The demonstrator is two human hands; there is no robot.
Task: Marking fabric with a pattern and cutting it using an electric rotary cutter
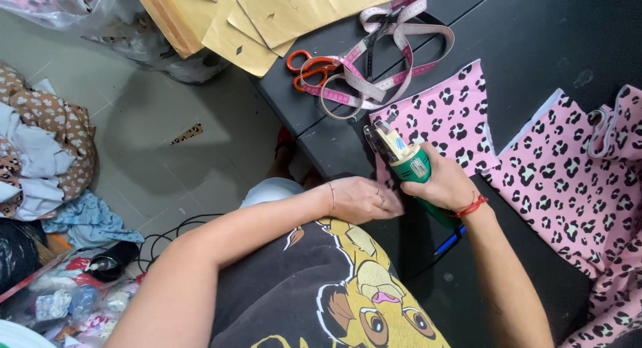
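— Head view: what was nearest to the camera?

— The person's own dark printed shirt [314,301], then both forearms reaching onto the black work table [535,34]. Taking the green electric fabric cutter [409,162] as the landmark: the right hand [447,184] was clenched around its green body, blade end pointing away from the person. The left hand [364,199] lay just left of the cutter, fingers flat and loose, pressing the near edge of the cloth and grasping nothing.

— And the cloth?

— A small pink piece of leopard-spotted fabric [451,117] lay flat just beyond the cutter, its near corner touching the blade end. A larger pink leopard-spotted sheet [575,181] spread to the cutter's right.

— Further off?

— Beyond the cutter, to its left, orange-handled scissors [309,68] lay touching a coiled pink measuring tape [391,44]. Beyond those sat tan paper pattern pieces [267,17]. Well left of the cutter, on the floor, was a heap of spotted cloth scraps [40,141].
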